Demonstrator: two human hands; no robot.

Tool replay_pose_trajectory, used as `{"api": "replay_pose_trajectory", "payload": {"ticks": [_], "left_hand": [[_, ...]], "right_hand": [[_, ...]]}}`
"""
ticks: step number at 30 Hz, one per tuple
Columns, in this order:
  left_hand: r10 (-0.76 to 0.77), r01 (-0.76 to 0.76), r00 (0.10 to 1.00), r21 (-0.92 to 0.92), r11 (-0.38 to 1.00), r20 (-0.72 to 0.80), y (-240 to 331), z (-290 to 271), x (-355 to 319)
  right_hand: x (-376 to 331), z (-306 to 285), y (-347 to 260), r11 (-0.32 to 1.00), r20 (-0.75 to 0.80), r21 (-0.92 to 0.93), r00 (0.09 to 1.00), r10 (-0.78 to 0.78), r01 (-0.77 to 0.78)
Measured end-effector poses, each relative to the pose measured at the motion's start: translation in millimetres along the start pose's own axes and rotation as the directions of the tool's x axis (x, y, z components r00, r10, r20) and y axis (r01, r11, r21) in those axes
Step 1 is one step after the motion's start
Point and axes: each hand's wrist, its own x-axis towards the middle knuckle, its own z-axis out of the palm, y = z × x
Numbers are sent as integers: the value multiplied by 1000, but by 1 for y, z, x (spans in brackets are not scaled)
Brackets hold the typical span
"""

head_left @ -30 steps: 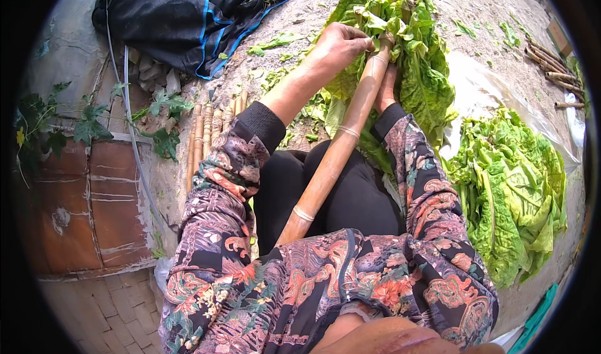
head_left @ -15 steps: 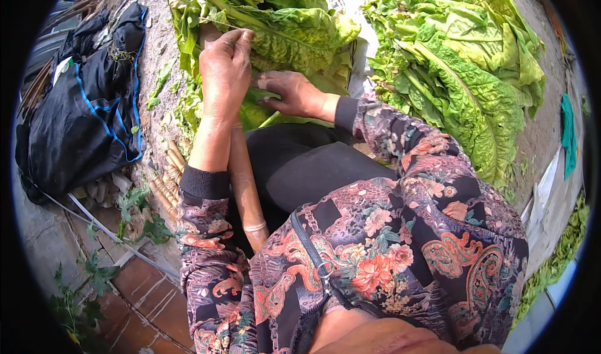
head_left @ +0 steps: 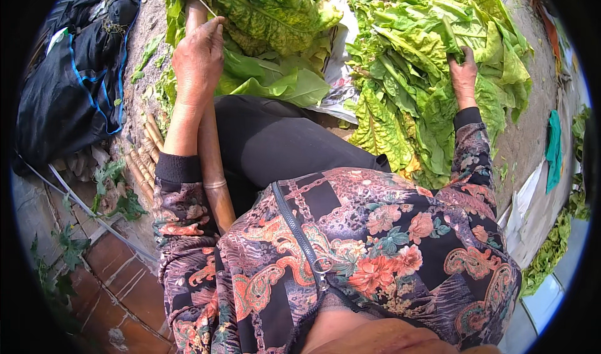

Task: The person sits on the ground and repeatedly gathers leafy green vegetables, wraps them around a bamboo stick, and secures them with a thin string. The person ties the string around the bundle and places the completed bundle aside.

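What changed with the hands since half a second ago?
The right hand left the leaves by the bamboo pole and reached right into the big leaf pile, fingers closing on a leaf. The left hand stayed gripping the pole, which still lies along the lap.

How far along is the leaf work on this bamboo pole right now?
Done: a bunch of leaves already sits at the far end of the bamboo pole. In hand: the left hand steadies the pole while the right hand grasps a leaf in the loose pile. Left: most of that pile.
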Motion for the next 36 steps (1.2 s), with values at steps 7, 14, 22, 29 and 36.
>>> {"api": "replay_pose_trajectory", "payload": {"ticks": [7,14,22,29,36], "left_hand": [[-24,23,1000,-165,986,-9,-2,5,4],[13,-17,999,-138,990,-31,-37,6,15],[-44,28,998,-266,964,-53,-50,19,15],[128,-114,985,-121,986,119,-20,7,11],[274,-282,956,-79,956,-101,5,-60,102]], "right_hand": [[18,-7,-31,922,223,-317,963,-153,220],[-11,112,-64,929,249,-315,962,-116,193],[64,9,-186,778,198,628,971,-132,-22],[107,82,-335,783,289,576,837,-465,236],[109,148,-401,364,21,156,365,-931,918]]}}
